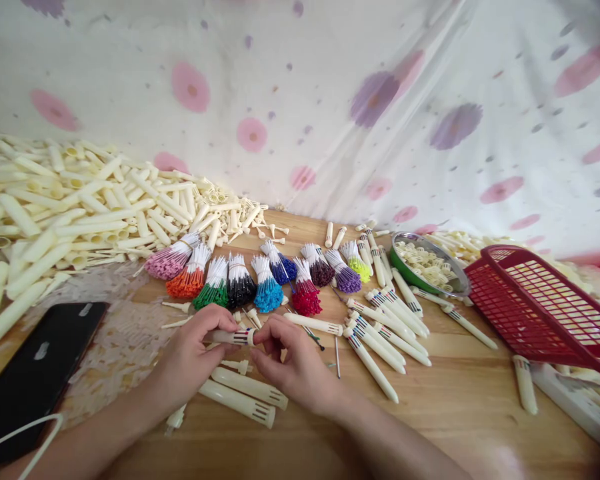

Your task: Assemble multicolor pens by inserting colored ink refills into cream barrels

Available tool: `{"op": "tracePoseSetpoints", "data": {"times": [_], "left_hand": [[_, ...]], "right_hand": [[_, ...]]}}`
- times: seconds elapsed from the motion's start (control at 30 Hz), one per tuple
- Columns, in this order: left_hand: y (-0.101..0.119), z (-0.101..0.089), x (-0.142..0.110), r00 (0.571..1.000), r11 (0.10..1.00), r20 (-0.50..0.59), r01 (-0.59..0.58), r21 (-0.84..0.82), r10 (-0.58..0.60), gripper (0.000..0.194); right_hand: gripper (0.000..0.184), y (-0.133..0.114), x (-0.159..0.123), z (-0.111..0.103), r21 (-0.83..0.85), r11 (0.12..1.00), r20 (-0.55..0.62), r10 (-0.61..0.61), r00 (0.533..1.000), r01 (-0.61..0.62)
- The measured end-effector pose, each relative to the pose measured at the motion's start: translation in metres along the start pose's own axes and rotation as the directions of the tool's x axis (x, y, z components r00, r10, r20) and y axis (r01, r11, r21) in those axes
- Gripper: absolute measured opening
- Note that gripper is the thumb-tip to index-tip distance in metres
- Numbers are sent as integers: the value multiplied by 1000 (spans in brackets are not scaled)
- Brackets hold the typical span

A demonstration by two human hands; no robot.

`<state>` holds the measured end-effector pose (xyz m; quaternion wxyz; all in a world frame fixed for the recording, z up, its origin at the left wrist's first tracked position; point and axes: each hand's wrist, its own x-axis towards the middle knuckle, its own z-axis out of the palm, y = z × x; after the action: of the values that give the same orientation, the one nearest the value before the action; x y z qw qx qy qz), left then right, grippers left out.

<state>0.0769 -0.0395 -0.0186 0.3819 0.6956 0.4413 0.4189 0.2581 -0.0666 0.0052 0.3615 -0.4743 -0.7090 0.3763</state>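
Observation:
My left hand is closed around a cream multicolour pen, with coloured sliders showing in the slots near its right end. The curled fingers of my right hand pinch at that end; the fingertips partly hide it. Just below lie two cream pen barrels with open slots. Behind my hands stand bundles of thin pen refills with white stems and coloured ends, among them a black bundle, a light blue bundle and a red bundle. Several multicolour pens lie to the right of my right hand.
A big heap of cream barrels fills the back left. At the left edge lies a black phone with a white cable, beside scattered clear plastic pieces. On the right are a green-sided bowl of small cream parts and a tilted red basket.

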Motion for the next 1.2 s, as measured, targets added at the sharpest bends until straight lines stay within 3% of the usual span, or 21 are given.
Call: {"op": "tracePoseSetpoints", "data": {"times": [0.17,0.3,0.4,0.53,0.63,0.8,0.9,0.97,1.03,1.1,1.2], "left_hand": [[0,-4,4,999,993,25,-32,112,30,13],[-7,-6,2,999,994,-20,-35,106,38,10],[-8,-7,0,997,989,-31,-66,129,70,8],[-1,-9,-1,982,944,-11,-177,278,188,3],[4,-10,-2,966,888,-6,-235,396,258,8],[5,-11,0,985,906,-4,-157,392,173,11],[3,-13,3,993,945,-32,-99,312,115,11],[2,-16,5,994,969,-64,-72,237,89,11],[2,-20,6,993,981,-102,-45,187,65,11],[0,-24,5,991,990,-125,-22,141,40,13],[-3,-25,2,994,999,-106,-17,40,21,14]], "right_hand": [[10,17,5,-3,200,966,79,150,985,-163],[18,22,4,0,219,965,28,139,990,-142],[24,20,5,1,253,954,55,154,987,-163],[20,15,8,0,383,894,158,184,970,-232],[19,14,7,0,380,907,170,128,977,-184],[22,20,7,4,287,951,169,70,983,-118],[29,25,5,7,318,941,79,93,993,-113],[22,26,-1,8,191,976,13,108,994,-108],[13,27,-8,10,-78,994,24,79,997,-76],[12,26,-14,14,-332,943,94,31,995,2],[13,27,-16,22,-519,852,139,15,990,60]]}}
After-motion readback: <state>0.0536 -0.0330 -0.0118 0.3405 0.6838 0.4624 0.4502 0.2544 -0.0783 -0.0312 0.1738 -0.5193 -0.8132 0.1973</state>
